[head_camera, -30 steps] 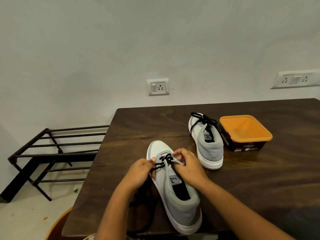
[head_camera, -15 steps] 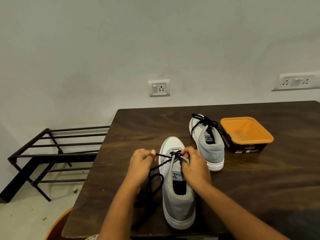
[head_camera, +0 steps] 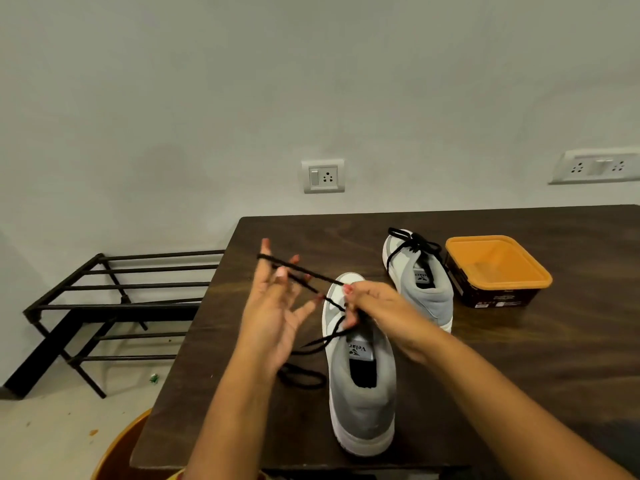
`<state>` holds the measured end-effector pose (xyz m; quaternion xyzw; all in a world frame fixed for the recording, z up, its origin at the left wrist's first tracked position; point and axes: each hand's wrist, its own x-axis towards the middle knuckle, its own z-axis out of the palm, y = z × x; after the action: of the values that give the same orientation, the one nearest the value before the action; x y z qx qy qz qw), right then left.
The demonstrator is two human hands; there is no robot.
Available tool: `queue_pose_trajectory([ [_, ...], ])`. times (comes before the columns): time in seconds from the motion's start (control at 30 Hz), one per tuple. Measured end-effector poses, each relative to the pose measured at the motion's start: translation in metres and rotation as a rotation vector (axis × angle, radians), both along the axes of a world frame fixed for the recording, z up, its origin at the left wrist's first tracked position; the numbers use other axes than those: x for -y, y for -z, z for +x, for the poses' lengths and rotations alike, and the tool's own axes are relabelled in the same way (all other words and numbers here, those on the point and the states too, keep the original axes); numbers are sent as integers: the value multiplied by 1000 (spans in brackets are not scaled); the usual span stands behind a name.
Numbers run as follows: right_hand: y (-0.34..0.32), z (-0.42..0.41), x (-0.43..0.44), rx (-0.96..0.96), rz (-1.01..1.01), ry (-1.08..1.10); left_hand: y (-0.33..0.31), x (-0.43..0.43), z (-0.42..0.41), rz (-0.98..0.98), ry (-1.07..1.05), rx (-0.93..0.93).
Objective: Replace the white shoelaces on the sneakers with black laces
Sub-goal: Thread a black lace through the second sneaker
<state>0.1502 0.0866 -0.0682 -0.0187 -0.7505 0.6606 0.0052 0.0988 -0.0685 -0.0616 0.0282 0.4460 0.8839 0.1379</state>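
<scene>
Black lace (head_camera: 311,274) runs taut in two strands between the hands, slanting from upper left down to lower right over the toe of the near sneaker (head_camera: 362,403), which stands on the dark surface (head_camera: 519,358) with its heel toward the person and its long axis pointing away. The left hand (head_camera: 273,317) is raised to the left of the shoe, palm turned inward and fingers (head_camera: 265,247) spread straight, with the lace hooked over them as a wide loop rather than pinched. The right hand (head_camera: 381,303) sits directly over the eyelets, its fingers curled and pinching the lace where the strands meet the shoe. A slack tail of the same lace trails down the left side of the shoe and coils on the surface beside it. The far sneaker (head_camera: 427,289) stands behind and to the right with a black bow already tied, just beside an orange tub (head_camera: 485,296). By the look of it this is the knotting stage on the second shoe. The right hand is the nearer to the knot point, and the loop lies up and to its left, so the next pass likely has to travel along that diagonal. The loop could slip off the straight fingers if tension drops.
</scene>
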Motion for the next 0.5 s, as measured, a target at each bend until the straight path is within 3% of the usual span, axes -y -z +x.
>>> queue_pose_trajectory([
  [0.1, -10, 1, -31, 27, -71, 131, 9, 13, -14, 73, -256, 276],
  [0.17, -16, 4, -47, 51, -90, 238, 16, 16, -17, -33, -294, 357],
  [0.2, -19, 5, -51, 52, -96, 282, 18, 16, -17, -177, -279, 341],
  [0.3, -17, 5, -55, -12, 180, 348, 27, 23, -19, -1046, -188, 54],
  [0.37, -9, 1, -52, -65, 461, 302, 30, 31, -18, -1469, -164, -152],
  [0.43, -2, -5, -42, -77, 593, 241, 29, 31, -15, -1495, -270, -425],
  [0.5, 0, -7, -26, -130, 638, 194, 24, 17, -10, -1241, -304, -733],
])
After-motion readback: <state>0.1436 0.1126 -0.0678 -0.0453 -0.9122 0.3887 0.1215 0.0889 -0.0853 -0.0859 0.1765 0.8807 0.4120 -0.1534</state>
